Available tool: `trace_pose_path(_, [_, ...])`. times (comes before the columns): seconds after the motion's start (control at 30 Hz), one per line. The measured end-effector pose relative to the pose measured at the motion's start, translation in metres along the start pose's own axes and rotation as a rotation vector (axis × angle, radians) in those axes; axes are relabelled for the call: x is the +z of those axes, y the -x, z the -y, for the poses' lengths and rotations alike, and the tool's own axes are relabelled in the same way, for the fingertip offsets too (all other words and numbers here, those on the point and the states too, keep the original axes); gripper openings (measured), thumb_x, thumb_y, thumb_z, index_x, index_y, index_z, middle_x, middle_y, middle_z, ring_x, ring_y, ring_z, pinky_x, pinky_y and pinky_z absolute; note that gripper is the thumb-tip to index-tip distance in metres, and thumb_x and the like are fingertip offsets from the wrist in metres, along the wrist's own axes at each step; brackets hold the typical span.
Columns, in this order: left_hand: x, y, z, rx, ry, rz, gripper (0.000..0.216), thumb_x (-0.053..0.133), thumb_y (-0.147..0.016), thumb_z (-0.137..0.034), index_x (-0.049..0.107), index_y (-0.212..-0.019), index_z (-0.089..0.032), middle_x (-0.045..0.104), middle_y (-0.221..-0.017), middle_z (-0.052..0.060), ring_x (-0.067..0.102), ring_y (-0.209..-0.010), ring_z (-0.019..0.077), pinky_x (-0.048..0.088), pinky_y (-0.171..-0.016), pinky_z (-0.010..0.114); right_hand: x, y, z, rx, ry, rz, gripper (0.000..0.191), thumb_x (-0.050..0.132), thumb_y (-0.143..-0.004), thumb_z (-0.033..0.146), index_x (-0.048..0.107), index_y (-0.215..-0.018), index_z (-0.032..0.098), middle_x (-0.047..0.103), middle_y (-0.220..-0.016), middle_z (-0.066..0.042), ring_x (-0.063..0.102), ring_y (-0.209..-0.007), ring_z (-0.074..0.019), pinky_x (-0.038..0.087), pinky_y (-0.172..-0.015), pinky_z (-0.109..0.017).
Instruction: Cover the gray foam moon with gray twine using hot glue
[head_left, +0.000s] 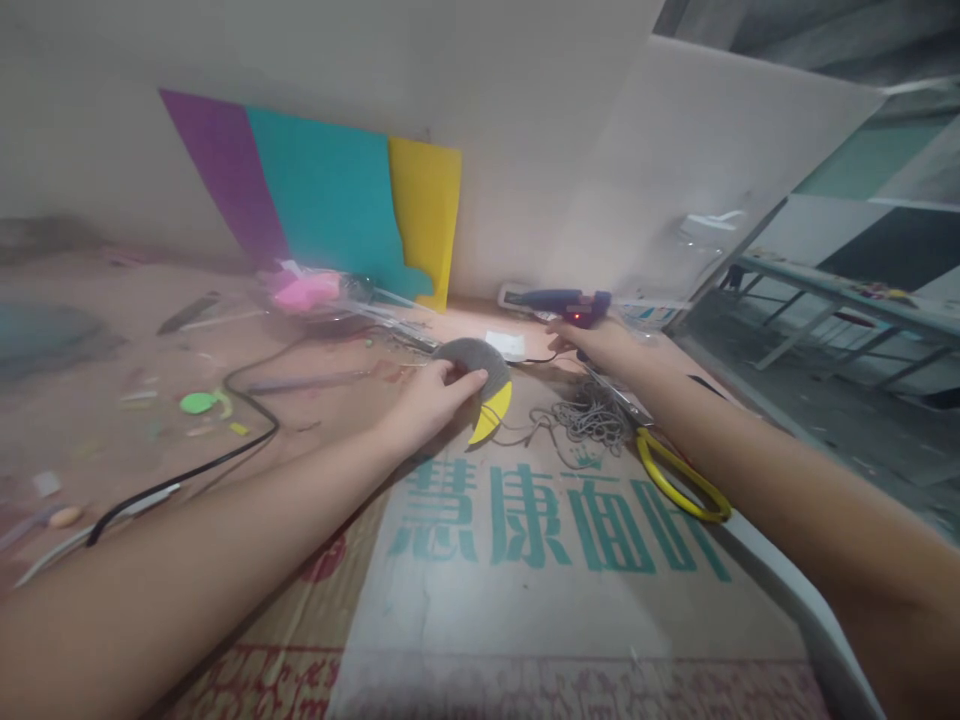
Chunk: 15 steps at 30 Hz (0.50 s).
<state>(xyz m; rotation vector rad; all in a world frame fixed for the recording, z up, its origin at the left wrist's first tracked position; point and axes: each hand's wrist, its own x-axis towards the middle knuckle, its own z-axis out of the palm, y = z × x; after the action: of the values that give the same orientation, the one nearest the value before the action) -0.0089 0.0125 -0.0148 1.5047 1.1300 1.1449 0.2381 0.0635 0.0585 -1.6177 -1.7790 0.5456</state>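
My left hand [431,400] pinches a crescent-shaped piece [495,412] between thumb and fingers. Its upper part is wound with grey yarn, while the lower tip is bare yellow. From that tip a strand trails right to a loose tangle of grey yarn [596,415] lying on the cardboard. Farther back on the right, my right hand [589,338] is closed around a dark blue hot glue gun [562,303], whose nozzle points left and whose small red light glows. Scissors with yellow handles [679,480] lie under my right forearm, their blades partly hidden by the yarn.
Printed cardboard [525,610] covers the near tabletop. Purple, teal and yellow sheets [330,195] lean on the back wall. A black cable [225,455] curves across the left side among scraps, near a green disc [197,403]. A pink item [306,291] sits behind.
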Motion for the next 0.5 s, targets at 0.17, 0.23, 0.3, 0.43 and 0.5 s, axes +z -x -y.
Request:
trace_pose_path(0.17, [0.0,-0.003,0.004,-0.001,0.061,-0.052,0.038,0.062,-0.076,-0.054,0.058,-0.068,-0.017,0.062,-0.064,0.002,0.057,-0.061,0.0147,0.04,-0.056,0.025,0.005,0.053,0.013,-0.165,-0.148,0.068,0.032,0.057,-0.089,0.046,0.07,-0.1,0.018,0.075,-0.1,-0.01,0.071,-0.088,-0.0208,0.053,-0.084,-0.034])
trace_pose_path(0.23, [-0.001,-0.004,0.004,0.005,0.066,-0.053,0.037,0.061,-0.078,-0.053,0.059,-0.068,-0.017,0.062,-0.064,0.002,0.057,-0.06,0.0146,0.041,-0.058,0.026,0.009,0.074,0.013,-0.219,-0.128,0.072,0.03,0.057,-0.089,0.046,0.069,-0.093,0.019,0.075,-0.096,-0.008,0.07,-0.087,-0.0219,0.054,-0.085,-0.037])
trace_pose_path(0.3, [-0.002,-0.005,0.002,0.013,0.07,-0.053,0.036,0.06,-0.079,-0.051,0.059,-0.068,-0.017,0.062,-0.063,0.002,0.057,-0.059,0.0144,0.042,-0.058,0.026,0.012,0.089,0.01,-0.258,-0.039,0.053,0.029,0.056,-0.088,0.047,0.067,-0.084,0.021,0.074,-0.087,-0.006,0.069,-0.084,-0.023,0.054,-0.084,-0.039])
trace_pose_path(0.43, [-0.002,-0.002,-0.004,0.014,0.091,-0.047,0.034,0.061,-0.079,-0.049,0.058,-0.068,-0.016,0.06,-0.062,0.001,0.056,-0.058,0.0138,0.042,-0.059,0.026,0.018,0.101,0.003,-0.295,0.071,0.017,0.027,0.058,-0.085,0.049,0.066,-0.078,0.024,0.073,-0.084,-0.005,0.068,-0.082,-0.0248,0.056,-0.081,-0.04])
trace_pose_path(0.5, [-0.003,-0.001,-0.007,0.022,0.089,-0.045,0.035,0.061,-0.079,-0.05,0.058,-0.069,-0.016,0.061,-0.063,0.002,0.056,-0.059,0.0142,0.042,-0.06,0.026,0.019,0.101,0.002,-0.316,0.048,0.05,0.026,0.058,-0.084,0.049,0.065,-0.079,0.025,0.073,-0.085,-0.005,0.069,-0.083,-0.0248,0.057,-0.08,-0.039])
